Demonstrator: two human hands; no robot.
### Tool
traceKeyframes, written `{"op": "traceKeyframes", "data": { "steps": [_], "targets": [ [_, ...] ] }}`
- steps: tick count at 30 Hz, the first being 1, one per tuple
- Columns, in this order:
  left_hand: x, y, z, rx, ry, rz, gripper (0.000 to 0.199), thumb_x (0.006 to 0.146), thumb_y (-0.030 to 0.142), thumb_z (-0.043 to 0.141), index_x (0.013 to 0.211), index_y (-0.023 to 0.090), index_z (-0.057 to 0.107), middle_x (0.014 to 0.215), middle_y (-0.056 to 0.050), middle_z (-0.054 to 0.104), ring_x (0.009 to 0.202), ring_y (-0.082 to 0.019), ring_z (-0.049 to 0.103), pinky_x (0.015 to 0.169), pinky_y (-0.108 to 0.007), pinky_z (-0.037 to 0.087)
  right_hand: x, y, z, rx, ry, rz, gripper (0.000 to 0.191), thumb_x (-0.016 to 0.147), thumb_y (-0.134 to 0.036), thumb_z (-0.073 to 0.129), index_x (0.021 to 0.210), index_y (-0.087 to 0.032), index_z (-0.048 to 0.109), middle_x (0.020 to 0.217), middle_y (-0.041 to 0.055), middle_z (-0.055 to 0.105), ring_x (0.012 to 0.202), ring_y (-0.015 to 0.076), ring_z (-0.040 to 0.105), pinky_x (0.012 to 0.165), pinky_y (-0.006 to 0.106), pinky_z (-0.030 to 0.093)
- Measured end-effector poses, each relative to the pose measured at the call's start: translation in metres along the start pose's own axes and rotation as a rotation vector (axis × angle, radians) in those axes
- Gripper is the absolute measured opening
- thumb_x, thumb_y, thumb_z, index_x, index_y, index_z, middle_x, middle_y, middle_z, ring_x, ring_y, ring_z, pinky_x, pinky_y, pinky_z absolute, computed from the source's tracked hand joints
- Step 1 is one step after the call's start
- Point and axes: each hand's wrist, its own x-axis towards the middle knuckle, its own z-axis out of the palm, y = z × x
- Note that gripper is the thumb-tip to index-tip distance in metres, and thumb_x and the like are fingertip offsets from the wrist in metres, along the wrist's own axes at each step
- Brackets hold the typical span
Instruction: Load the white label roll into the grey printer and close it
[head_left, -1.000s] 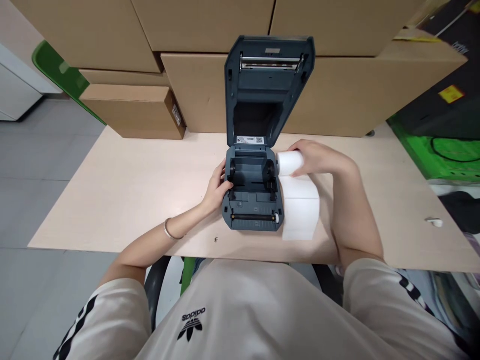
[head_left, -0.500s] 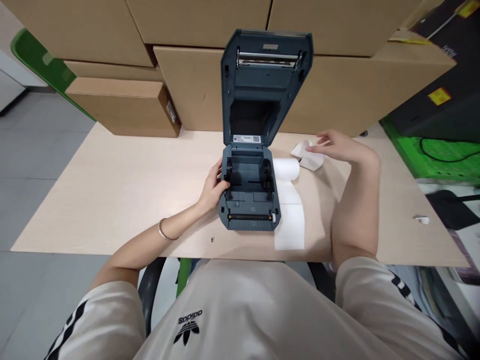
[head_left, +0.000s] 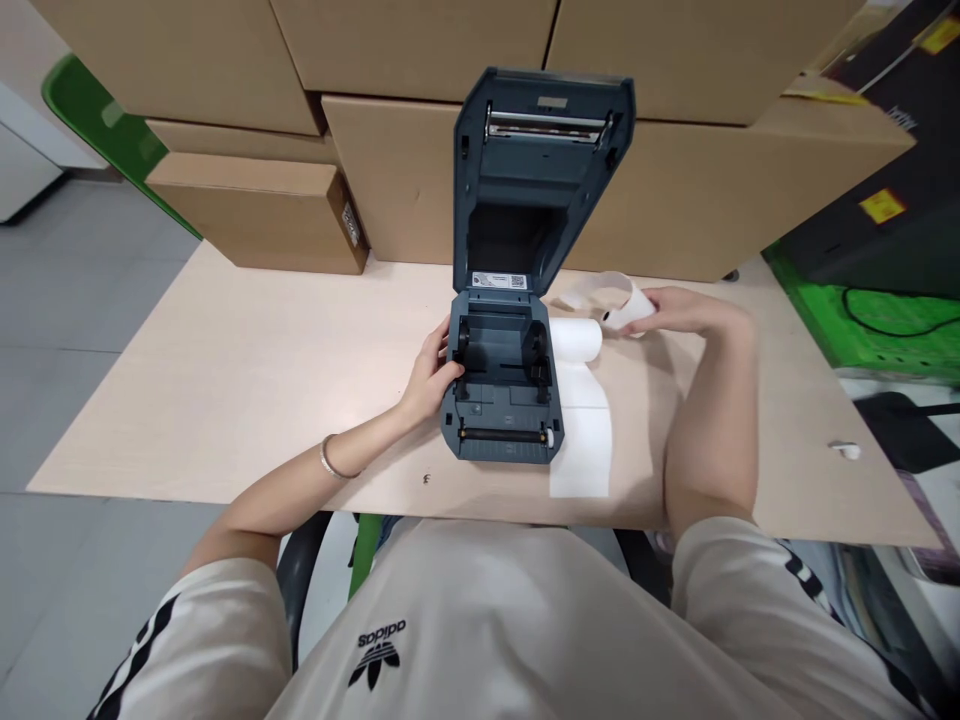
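Note:
A dark grey label printer [head_left: 499,410] stands on the table with its lid [head_left: 544,180] raised and its roll bay bare inside. My left hand [head_left: 431,378] grips the printer's left side, thumb over the edge. To the right of the printer lies a white label roll [head_left: 577,340], its loose strip [head_left: 583,450] running toward the table's front. Just beyond that roll, my right hand [head_left: 664,310] is closed on a strip of white paper [head_left: 628,306], which curls back toward the printer.
Cardboard boxes [head_left: 405,190] line the back of the table [head_left: 300,350]. A flatter box [head_left: 247,220] stands at back left. On the right are a small white object [head_left: 847,450], a green crate [head_left: 892,320] and a dark Brother machine [head_left: 862,240].
My right hand has closed on the white paper strip and lifted part of it into a loop. My left hand stays on the printer; the view has shifted slightly.

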Motion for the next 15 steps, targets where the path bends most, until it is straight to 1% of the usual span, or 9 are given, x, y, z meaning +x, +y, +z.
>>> {"op": "traceKeyframes", "data": {
  "steps": [3, 5, 6, 8, 9, 10, 11, 13, 15],
  "targets": [
    [0.0, -0.003, -0.001, 0.013, -0.02, 0.029, 0.082, 0.084, 0.036, 0.077, 0.162, 0.032, 0.054, 0.168, -0.008, 0.058, 0.146, -0.038, 0.058, 0.123, -0.056, 0.051, -0.035, -0.032, -0.014, 0.008, 0.138, -0.07, 0.059, 0.068, -0.077, 0.09, 0.102, -0.033, 0.075, 0.094, 0.0082, 0.077, 0.09, 0.0343, 0.073, 0.087, 0.052, 0.062],
    [0.0, -0.004, -0.001, 0.021, -0.035, 0.045, 0.081, 0.086, 0.038, 0.077, 0.163, 0.032, 0.053, 0.169, -0.008, 0.057, 0.146, -0.038, 0.058, 0.123, -0.055, 0.05, -0.052, -0.066, -0.006, 0.054, 0.247, -0.219, 0.066, 0.057, -0.081, 0.093, 0.096, -0.032, 0.073, 0.097, 0.008, 0.076, 0.093, 0.0355, 0.072, 0.092, 0.055, 0.06],
    [0.0, -0.005, -0.001, 0.026, -0.037, 0.047, 0.081, 0.086, 0.038, 0.076, 0.163, 0.033, 0.052, 0.17, -0.008, 0.057, 0.147, -0.038, 0.058, 0.122, -0.055, 0.051, -0.055, -0.085, 0.005, 0.096, 0.264, -0.3, 0.061, 0.063, -0.078, 0.093, 0.097, -0.031, 0.073, 0.101, 0.0076, 0.077, 0.096, 0.0357, 0.073, 0.095, 0.055, 0.059],
    [0.0, -0.004, -0.001, 0.037, -0.029, 0.042, 0.081, 0.086, 0.039, 0.075, 0.163, 0.032, 0.051, 0.171, -0.009, 0.056, 0.147, -0.038, 0.059, 0.121, -0.055, 0.051, -0.051, -0.122, 0.035, 0.16, 0.232, -0.38, 0.046, 0.075, -0.067, 0.09, 0.097, -0.03, 0.073, 0.102, 0.0057, 0.078, 0.095, 0.0333, 0.074, 0.093, 0.052, 0.058],
    [0.0, -0.003, 0.0, 0.044, -0.022, 0.037, 0.081, 0.086, 0.039, 0.075, 0.163, 0.032, 0.051, 0.171, -0.009, 0.056, 0.147, -0.038, 0.059, 0.121, -0.055, 0.051, -0.044, -0.137, 0.053, 0.15, 0.222, -0.42, 0.041, 0.078, -0.061, 0.088, 0.096, -0.028, 0.072, 0.101, 0.006, 0.078, 0.094, 0.0329, 0.073, 0.094, 0.052, 0.056],
    [0.0, -0.001, 0.0, 0.051, -0.016, 0.033, 0.08, 0.085, 0.039, 0.075, 0.162, 0.031, 0.051, 0.17, -0.01, 0.057, 0.146, -0.038, 0.059, 0.121, -0.055, 0.051, -0.035, -0.149, 0.07, 0.061, 0.225, -0.451, 0.035, 0.079, -0.054, 0.086, 0.092, -0.026, 0.069, 0.096, 0.0058, 0.078, 0.093, 0.0329, 0.073, 0.099, 0.053, 0.052],
    [0.0, 0.0, 0.001, 0.055, -0.011, 0.026, 0.078, 0.085, 0.04, 0.074, 0.159, 0.03, 0.053, 0.167, -0.011, 0.059, 0.144, -0.038, 0.061, 0.119, -0.055, 0.051, -0.025, -0.157, 0.086, -0.048, 0.227, -0.439, 0.031, 0.079, -0.047, 0.085, 0.092, -0.025, 0.068, 0.094, 0.0069, 0.078, 0.095, 0.0339, 0.072, 0.105, 0.056, 0.047],
    [0.001, 0.004, 0.004, 0.056, -0.012, 0.003, 0.067, 0.085, 0.04, 0.073, 0.149, 0.025, 0.06, 0.153, -0.012, 0.068, 0.135, -0.038, 0.066, 0.115, -0.056, 0.054, -0.007, -0.164, 0.11, -0.22, 0.193, -0.41, 0.029, 0.077, -0.04, 0.085, 0.092, -0.022, 0.066, 0.095, 0.0105, 0.078, 0.102, 0.0371, 0.07, 0.108, 0.057, 0.041],
    [0.001, 0.006, 0.007, 0.049, -0.016, -0.01, 0.057, 0.086, 0.041, 0.071, 0.139, 0.021, 0.064, 0.138, -0.012, 0.074, 0.129, -0.037, 0.068, 0.114, -0.055, 0.055, 0.004, -0.162, 0.121, -0.28, 0.128, -0.408, 0.027, 0.077, -0.037, 0.085, 0.091, -0.022, 0.067, 0.1, 0.0126, 0.079, 0.111, 0.0392, 0.068, 0.11, 0.057, 0.038]
  ]
}}
